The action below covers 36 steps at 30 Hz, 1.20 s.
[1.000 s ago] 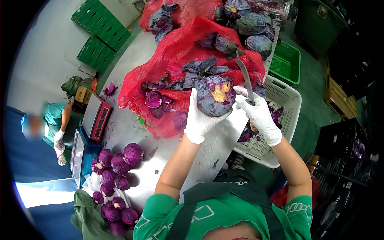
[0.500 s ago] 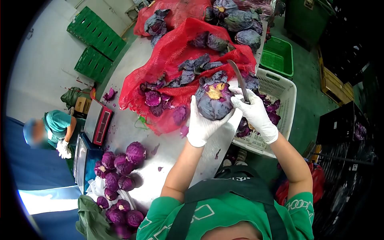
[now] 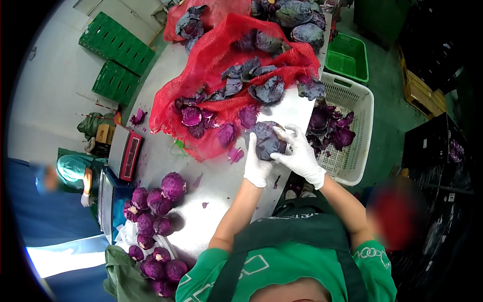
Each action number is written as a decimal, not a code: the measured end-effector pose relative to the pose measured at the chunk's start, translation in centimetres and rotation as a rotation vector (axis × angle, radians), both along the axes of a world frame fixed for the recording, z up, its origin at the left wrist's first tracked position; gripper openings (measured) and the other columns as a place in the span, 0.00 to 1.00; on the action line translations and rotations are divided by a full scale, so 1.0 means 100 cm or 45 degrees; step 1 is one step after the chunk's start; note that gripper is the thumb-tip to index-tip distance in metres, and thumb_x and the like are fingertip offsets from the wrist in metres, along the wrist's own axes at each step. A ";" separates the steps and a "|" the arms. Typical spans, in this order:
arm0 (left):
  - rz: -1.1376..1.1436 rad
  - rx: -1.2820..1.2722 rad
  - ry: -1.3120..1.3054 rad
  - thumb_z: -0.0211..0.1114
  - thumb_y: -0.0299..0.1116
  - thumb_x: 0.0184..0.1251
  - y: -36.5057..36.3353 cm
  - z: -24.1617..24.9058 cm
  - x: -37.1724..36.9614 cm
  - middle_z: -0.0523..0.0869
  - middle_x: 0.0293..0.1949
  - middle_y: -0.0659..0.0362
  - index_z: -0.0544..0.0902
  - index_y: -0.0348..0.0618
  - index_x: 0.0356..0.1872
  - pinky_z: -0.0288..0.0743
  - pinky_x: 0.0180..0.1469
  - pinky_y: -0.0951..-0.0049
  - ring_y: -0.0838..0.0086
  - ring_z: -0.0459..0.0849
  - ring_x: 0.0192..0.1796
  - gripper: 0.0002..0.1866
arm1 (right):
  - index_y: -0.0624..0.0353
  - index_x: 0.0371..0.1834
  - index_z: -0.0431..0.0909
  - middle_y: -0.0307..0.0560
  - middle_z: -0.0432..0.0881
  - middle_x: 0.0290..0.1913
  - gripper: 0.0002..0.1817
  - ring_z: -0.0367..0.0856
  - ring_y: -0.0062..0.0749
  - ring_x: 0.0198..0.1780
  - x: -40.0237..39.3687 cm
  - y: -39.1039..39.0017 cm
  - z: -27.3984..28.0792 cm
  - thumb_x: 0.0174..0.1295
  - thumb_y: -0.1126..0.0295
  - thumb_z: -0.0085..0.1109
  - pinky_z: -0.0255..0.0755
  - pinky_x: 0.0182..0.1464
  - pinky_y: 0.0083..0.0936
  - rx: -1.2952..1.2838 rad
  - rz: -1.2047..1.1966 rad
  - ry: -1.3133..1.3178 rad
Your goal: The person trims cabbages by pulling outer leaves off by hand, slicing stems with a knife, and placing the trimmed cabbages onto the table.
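Both gloved hands hold a red cabbage point(image 3: 265, 141) with dull bluish outer leaves above the metal table. My left hand point(image 3: 258, 165) is curled around its left and near side. On the right side, the fingers of my right hand point(image 3: 301, 157) press against the head. No knife shows in either hand; part of the right palm's underside is hidden. Just beyond the cabbage lie loose purple leaves point(image 3: 248, 116) and a large bluish leaf point(image 3: 268, 90). A red mesh sack point(image 3: 176, 90) is spread under many of the peeled leaves.
Several trimmed purple cabbages point(image 3: 160, 202) sit left, near a scale point(image 3: 130, 155). Untrimmed cabbages point(image 3: 308, 36) are piled at the far end. A white basket point(image 3: 363, 131) with leaf scraps and a green crate point(image 3: 352, 58) stand right. A co-worker point(image 3: 73, 171) is at far left.
The cabbage has come nearer and been turned, so its pale cut base no longer shows. The curved knife in my right hand has gone from sight. A bluish leaf now lies beyond the cabbage.
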State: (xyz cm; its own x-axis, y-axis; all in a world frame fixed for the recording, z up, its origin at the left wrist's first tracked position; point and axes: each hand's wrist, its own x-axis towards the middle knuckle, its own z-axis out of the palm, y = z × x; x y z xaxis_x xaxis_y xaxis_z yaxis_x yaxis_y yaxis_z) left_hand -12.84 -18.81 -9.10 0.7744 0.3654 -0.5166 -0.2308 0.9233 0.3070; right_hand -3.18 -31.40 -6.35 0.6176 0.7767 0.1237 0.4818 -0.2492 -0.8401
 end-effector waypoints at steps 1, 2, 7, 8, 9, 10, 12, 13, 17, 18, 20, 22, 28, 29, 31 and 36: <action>0.038 0.004 -0.045 0.60 0.54 0.74 -0.001 -0.011 -0.002 0.78 0.66 0.55 0.71 0.48 0.70 0.72 0.69 0.54 0.59 0.77 0.67 0.30 | 0.39 0.71 0.72 0.50 0.68 0.68 0.43 0.68 0.48 0.69 -0.003 0.003 0.004 0.46 0.55 0.76 0.73 0.65 0.39 -0.071 0.048 -0.075; 0.043 0.007 -0.031 0.61 0.50 0.74 -0.003 -0.022 -0.006 0.77 0.66 0.55 0.70 0.46 0.70 0.72 0.69 0.56 0.62 0.77 0.67 0.30 | 0.37 0.72 0.71 0.49 0.67 0.69 0.44 0.66 0.51 0.69 -0.005 0.005 0.007 0.46 0.54 0.76 0.73 0.65 0.40 -0.144 0.097 -0.151; -0.071 0.573 0.603 0.67 0.49 0.71 -0.023 0.001 -0.027 0.72 0.64 0.54 0.61 0.50 0.71 0.73 0.62 0.54 0.62 0.75 0.63 0.35 | 0.43 0.65 0.76 0.45 0.74 0.66 0.36 0.68 0.49 0.66 0.016 0.020 -0.008 0.50 0.52 0.72 0.75 0.63 0.40 -0.191 0.027 -0.182; -0.081 0.811 0.658 0.68 0.48 0.70 -0.021 -0.010 -0.033 0.72 0.64 0.53 0.60 0.48 0.71 0.72 0.63 0.54 0.61 0.73 0.65 0.36 | 0.44 0.64 0.78 0.42 0.77 0.64 0.33 0.70 0.46 0.65 0.022 0.022 -0.009 0.51 0.52 0.72 0.75 0.62 0.38 -0.168 -0.001 -0.200; -0.017 1.244 0.532 0.72 0.46 0.66 -0.011 -0.054 -0.042 0.71 0.66 0.51 0.61 0.46 0.71 0.70 0.65 0.55 0.58 0.70 0.68 0.39 | 0.45 0.63 0.79 0.42 0.78 0.64 0.33 0.71 0.45 0.64 0.026 0.024 -0.015 0.51 0.53 0.72 0.75 0.62 0.37 -0.132 0.006 -0.175; -0.018 1.246 0.537 0.72 0.46 0.66 -0.006 -0.049 -0.042 0.71 0.66 0.51 0.61 0.46 0.71 0.70 0.65 0.55 0.58 0.70 0.68 0.39 | 0.46 0.63 0.79 0.41 0.79 0.63 0.32 0.72 0.44 0.63 0.030 0.026 -0.022 0.51 0.54 0.73 0.75 0.62 0.36 -0.093 0.008 -0.154; -0.217 1.869 0.609 0.73 0.32 0.66 0.008 -0.039 -0.044 0.69 0.67 0.53 0.60 0.43 0.73 0.65 0.71 0.59 0.65 0.69 0.70 0.39 | 0.48 0.60 0.82 0.42 0.82 0.58 0.30 0.75 0.41 0.59 0.032 0.028 -0.029 0.52 0.55 0.74 0.75 0.61 0.33 0.005 -0.007 -0.191; -0.216 2.200 0.571 0.77 0.38 0.60 0.016 -0.036 -0.039 0.69 0.68 0.50 0.66 0.41 0.71 0.61 0.73 0.57 0.60 0.68 0.70 0.41 | 0.49 0.58 0.83 0.45 0.84 0.55 0.28 0.78 0.41 0.56 0.033 0.030 -0.027 0.52 0.57 0.74 0.75 0.59 0.32 0.038 -0.024 -0.006; -0.351 2.597 0.732 0.82 0.48 0.47 0.028 -0.011 -0.013 0.68 0.69 0.42 0.68 0.40 0.71 0.57 0.76 0.53 0.47 0.65 0.72 0.49 | 0.57 0.52 0.83 0.51 0.85 0.42 0.17 0.83 0.33 0.44 0.044 0.039 -0.031 0.61 0.65 0.67 0.75 0.50 0.27 0.148 -0.197 0.403; -0.447 2.594 0.706 0.82 0.46 0.47 0.030 -0.007 -0.007 0.68 0.70 0.42 0.68 0.41 0.71 0.57 0.76 0.54 0.47 0.64 0.73 0.49 | 0.57 0.52 0.83 0.50 0.85 0.41 0.15 0.83 0.30 0.42 0.049 0.041 -0.031 0.63 0.66 0.66 0.75 0.49 0.25 0.196 -0.248 0.569; -0.539 2.571 0.657 0.81 0.45 0.47 0.038 -0.003 0.002 0.68 0.71 0.43 0.67 0.42 0.72 0.58 0.76 0.54 0.48 0.64 0.74 0.50 | 0.61 0.53 0.81 0.43 0.86 0.38 0.16 0.82 0.28 0.36 0.069 0.046 -0.065 0.69 0.62 0.62 0.75 0.41 0.24 0.371 -0.432 0.878; -0.619 2.579 0.654 0.82 0.43 0.45 0.037 0.006 0.007 0.66 0.71 0.42 0.65 0.43 0.73 0.58 0.76 0.54 0.48 0.63 0.74 0.52 | 0.61 0.51 0.80 0.39 0.85 0.36 0.16 0.82 0.27 0.30 0.092 0.039 -0.076 0.71 0.60 0.61 0.74 0.29 0.25 0.568 -0.648 1.453; -0.685 2.519 0.791 0.85 0.44 0.41 0.029 0.010 -0.001 0.66 0.61 0.42 0.63 0.37 0.69 0.61 0.71 0.51 0.47 0.63 0.67 0.54 | 0.68 0.57 0.76 0.61 0.81 0.51 0.29 0.82 0.47 0.49 0.148 0.001 -0.099 0.59 0.58 0.70 0.76 0.56 0.33 -0.296 -0.810 0.050; -0.710 2.520 0.785 0.85 0.44 0.41 0.028 0.008 0.001 0.66 0.61 0.42 0.63 0.37 0.69 0.61 0.71 0.51 0.47 0.63 0.67 0.54 | 0.65 0.59 0.76 0.60 0.79 0.53 0.25 0.81 0.47 0.51 0.148 -0.010 -0.102 0.61 0.63 0.67 0.75 0.58 0.33 -0.065 -0.718 0.033; -0.643 1.984 0.668 0.85 0.45 0.41 0.025 0.002 0.006 0.72 0.58 0.44 0.62 0.35 0.67 0.66 0.69 0.59 0.55 0.72 0.63 0.53 | 0.54 0.66 0.74 0.60 0.79 0.57 0.23 0.81 0.47 0.54 0.115 -0.015 -0.040 0.67 0.75 0.56 0.75 0.59 0.32 0.291 -0.462 -0.014; -0.581 2.304 0.734 0.84 0.47 0.42 0.007 0.011 0.015 0.73 0.57 0.42 0.64 0.31 0.67 0.66 0.68 0.56 0.49 0.72 0.63 0.53 | 0.57 0.47 0.73 0.55 0.81 0.30 0.10 0.84 0.51 0.28 0.032 -0.051 -0.028 0.73 0.63 0.50 0.79 0.30 0.42 -0.337 -0.012 -0.277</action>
State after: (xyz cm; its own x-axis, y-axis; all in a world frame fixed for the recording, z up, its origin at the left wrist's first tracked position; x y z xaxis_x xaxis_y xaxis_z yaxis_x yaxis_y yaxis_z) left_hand -11.36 -18.08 -8.04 0.8523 0.5231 -0.0089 0.3538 -0.5637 0.7464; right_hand 0.00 -36.55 -9.11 0.6059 0.7941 0.0482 0.6395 -0.4502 -0.6232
